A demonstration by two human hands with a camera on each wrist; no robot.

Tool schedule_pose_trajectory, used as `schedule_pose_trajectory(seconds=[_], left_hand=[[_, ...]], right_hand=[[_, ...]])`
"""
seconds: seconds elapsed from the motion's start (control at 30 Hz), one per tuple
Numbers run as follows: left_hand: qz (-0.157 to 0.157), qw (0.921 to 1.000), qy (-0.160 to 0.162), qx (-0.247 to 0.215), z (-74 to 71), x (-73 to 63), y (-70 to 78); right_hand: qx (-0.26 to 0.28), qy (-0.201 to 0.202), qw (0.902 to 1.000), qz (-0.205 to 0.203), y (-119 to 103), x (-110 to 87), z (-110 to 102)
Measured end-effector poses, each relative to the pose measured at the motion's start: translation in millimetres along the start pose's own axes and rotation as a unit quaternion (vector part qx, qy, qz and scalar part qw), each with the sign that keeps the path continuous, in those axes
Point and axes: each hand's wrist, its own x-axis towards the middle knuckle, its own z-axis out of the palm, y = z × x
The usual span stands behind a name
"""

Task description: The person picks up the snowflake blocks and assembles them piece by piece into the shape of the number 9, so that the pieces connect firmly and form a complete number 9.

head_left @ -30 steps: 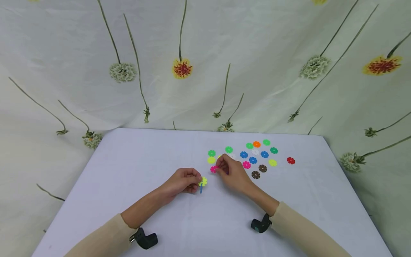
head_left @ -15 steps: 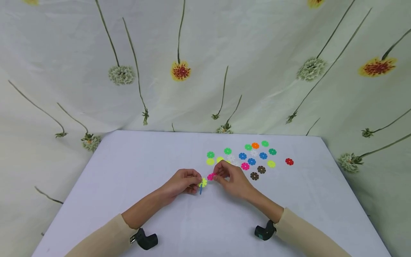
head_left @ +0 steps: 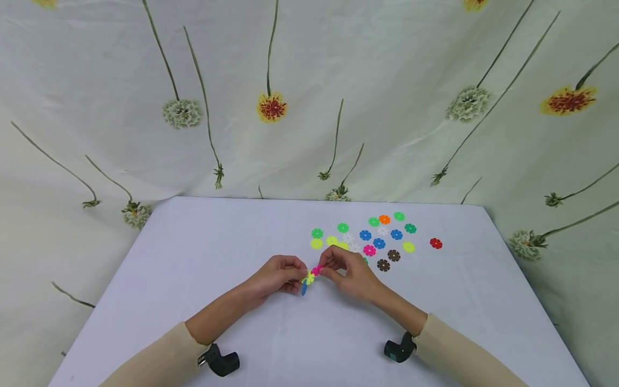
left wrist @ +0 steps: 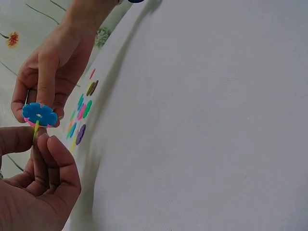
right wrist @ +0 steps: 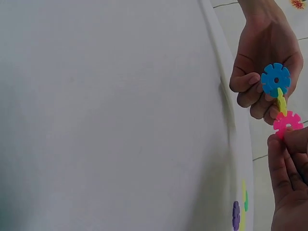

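Observation:
My left hand (head_left: pixel 278 274) pinches a yellow notched plastic disc (right wrist: pixel 282 102) between thumb and fingers. A blue notched disc (right wrist: pixel 269 77) is joined to the yellow one, set crosswise to it, and hangs below it in the head view. With thumb and fingertips my right hand (head_left: pixel 349 273) holds a pink notched disc (right wrist: pixel 281 120). Its edge meets the yellow disc's edge; whether the notches are locked together I cannot tell. Both hands are close together above the white table, and fingers partly cover the yellow and pink discs.
Loose flower-shaped discs in several colours lie flat beyond my right hand, among them brown (head_left: pixel 383 265), pink (head_left: pixel 369 250) and orange (head_left: pixel 384 219). A red disc (head_left: pixel 436 243) lies apart at the right. Behind the white table (head_left: pixel 217 231) hangs a flower-patterned cloth (head_left: pixel 309 64).
My right hand has brought the pink disc left and nearer until it meets the yellow disc. My left hand has stayed nearly in place, turning the yellow and blue pair slightly.

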Motion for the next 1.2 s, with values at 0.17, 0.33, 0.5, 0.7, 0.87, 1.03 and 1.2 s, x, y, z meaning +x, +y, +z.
schedule_pose_trajectory(seconds=[0.17,0.33,0.5,0.7,0.87,1.03,1.2], left_hand=[[0.008,0.9998,-0.007,0.016,-0.2,-0.4,-0.1],[0.016,0.9991,-0.009,0.038,3.9,-2.6,3.8],[0.021,0.9986,0.009,0.048,5.7,-2.6,6.9],[0.021,0.9989,-0.002,0.043,5.1,0.7,4.7],[0.018,0.9990,-0.021,0.035,3.1,-1.3,0.3],[0.017,0.9990,-0.012,0.038,-0.9,-4.7,-3.0],[0.013,0.9990,-0.003,0.043,-6.2,-6.6,-5.9]], right_hand=[[0.007,-0.007,0.9999,-0.006,0.5,0.3,-0.6],[0.007,-0.013,0.9996,-0.026,0.8,1.6,-1.0],[0.005,-0.002,0.9993,-0.038,2.0,3.0,-0.4],[0.014,-0.004,0.9995,-0.028,3.0,3.0,-3.7],[0.024,-0.027,0.9985,-0.040,4.9,4.3,-5.5],[-0.004,-0.030,0.9988,-0.038,7.5,10.2,-8.4],[-0.057,-0.008,0.9983,0.006,7.5,21.5,-12.5]])
